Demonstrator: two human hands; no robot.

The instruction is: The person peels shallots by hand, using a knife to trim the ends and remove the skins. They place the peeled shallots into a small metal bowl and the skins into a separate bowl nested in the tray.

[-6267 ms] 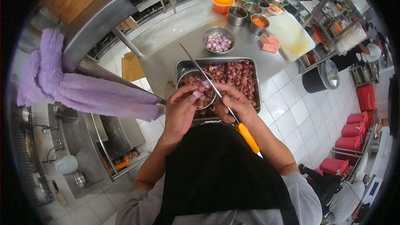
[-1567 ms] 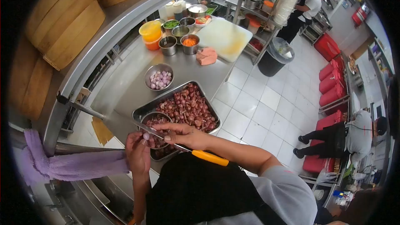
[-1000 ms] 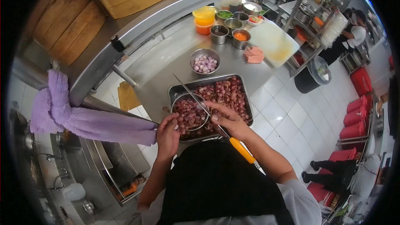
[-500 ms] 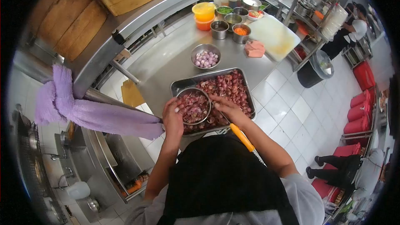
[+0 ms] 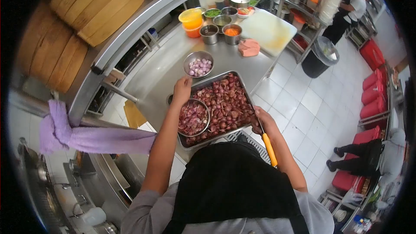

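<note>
My left hand (image 5: 182,90) is closed by the left end of the metal tray (image 5: 243,87), just below a steel bowl (image 5: 186,66) of peeled shallots (image 5: 200,66). Whatever its fingers hold is hidden. My right hand (image 5: 265,120) is at the tray's right edge, closed on a knife with a yellow handle (image 5: 269,149); the handle points back toward my forearm, and the fingers cover part of the blade. Red unpeeled shallots (image 5: 225,99) fill much of the tray. A round steel bowl (image 5: 208,119) with loose skins (image 5: 192,119) sits inside it at the left.
Small steel containers (image 5: 209,36), orange and yellow tubs (image 5: 190,19), a white cutting board (image 5: 268,30) and a pink cloth (image 5: 248,47) stand farther back. A purple towel (image 5: 104,139) hangs at left. A black bin (image 5: 320,58) and two people are to the right.
My left hand has left the bowl of skins and moved up toward the peeled shallots. My right hand, with the knife, has moved from beside that bowl to the tray's right edge.
</note>
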